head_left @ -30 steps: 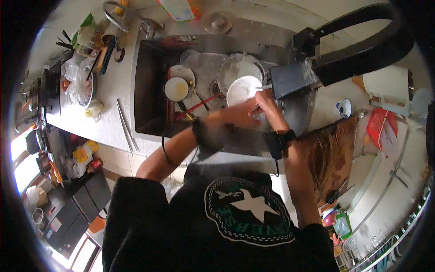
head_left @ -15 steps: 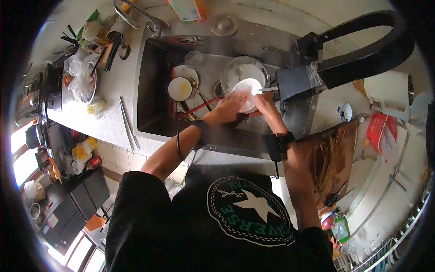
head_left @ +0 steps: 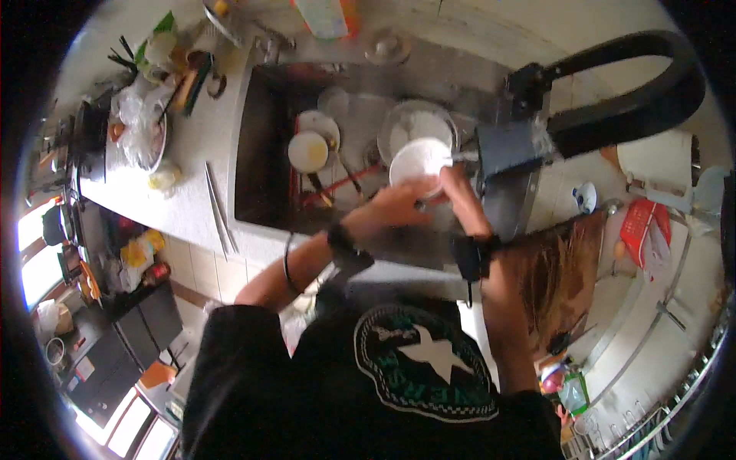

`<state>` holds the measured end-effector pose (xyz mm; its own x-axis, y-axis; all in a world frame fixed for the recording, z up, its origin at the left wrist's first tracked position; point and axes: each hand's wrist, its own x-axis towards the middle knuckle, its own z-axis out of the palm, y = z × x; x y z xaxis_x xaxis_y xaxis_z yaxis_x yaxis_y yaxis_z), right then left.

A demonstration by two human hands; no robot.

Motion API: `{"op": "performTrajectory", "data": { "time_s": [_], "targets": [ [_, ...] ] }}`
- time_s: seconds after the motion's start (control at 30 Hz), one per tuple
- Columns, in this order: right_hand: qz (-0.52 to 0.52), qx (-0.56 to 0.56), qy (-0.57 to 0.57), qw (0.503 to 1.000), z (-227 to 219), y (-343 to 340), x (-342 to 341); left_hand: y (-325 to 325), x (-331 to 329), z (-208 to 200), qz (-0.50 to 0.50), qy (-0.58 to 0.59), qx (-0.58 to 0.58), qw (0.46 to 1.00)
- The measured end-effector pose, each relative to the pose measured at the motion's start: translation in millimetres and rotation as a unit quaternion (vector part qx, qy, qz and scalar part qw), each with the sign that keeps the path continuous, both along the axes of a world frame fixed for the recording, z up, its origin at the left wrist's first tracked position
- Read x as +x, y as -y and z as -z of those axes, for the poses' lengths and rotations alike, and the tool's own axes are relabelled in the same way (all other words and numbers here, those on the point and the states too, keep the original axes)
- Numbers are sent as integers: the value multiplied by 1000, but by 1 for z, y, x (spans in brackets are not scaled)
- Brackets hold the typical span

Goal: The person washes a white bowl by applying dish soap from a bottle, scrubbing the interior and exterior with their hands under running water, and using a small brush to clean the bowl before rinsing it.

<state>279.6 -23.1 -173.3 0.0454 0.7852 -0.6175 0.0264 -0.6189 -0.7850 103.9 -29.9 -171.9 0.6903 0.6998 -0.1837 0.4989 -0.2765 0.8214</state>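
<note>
Over the right half of the sink I hold a white bowl (head_left: 418,159), its inside facing up. My left hand (head_left: 400,201) is closed on the bowl's near side, its fingers blurred. My right hand (head_left: 458,190) grips the right rim, thumb on top. Just beyond it, partly covered, a clear glass bowl (head_left: 455,132) with something white inside stands on the sink floor. To the left sit a white enamel-like cup (head_left: 308,151) and, behind it, a white plate (head_left: 326,119). Dark-handled utensils (head_left: 346,175) and a red bar-like piece (head_left: 326,193) lie near them.
A curved black arm with a block (head_left: 515,146) reaches in from the right, close to my right hand. The faucet (head_left: 270,44) stands at the back left. Long metal chopsticks (head_left: 218,207) lie on the left counter, below a plastic-bagged bowl (head_left: 140,130).
My left hand has moved from inside the white bowl to its near edge. The bowl now shows more of its inside. My right hand keeps its hold; the whole view has shifted slightly.
</note>
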Motion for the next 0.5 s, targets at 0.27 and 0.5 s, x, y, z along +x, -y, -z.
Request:
{"op": "performTrajectory", "data": {
  "time_s": [0.27, 0.5],
  "targets": [
    [13, 6, -118, 993, -8, -3, 3, -22, 18, -26, 56, -51, 94, 993],
    [6, 9, -42, 999, -7, -16, -1, -29, 0, -12, 65, -56, 167, 982]
  ]
}}
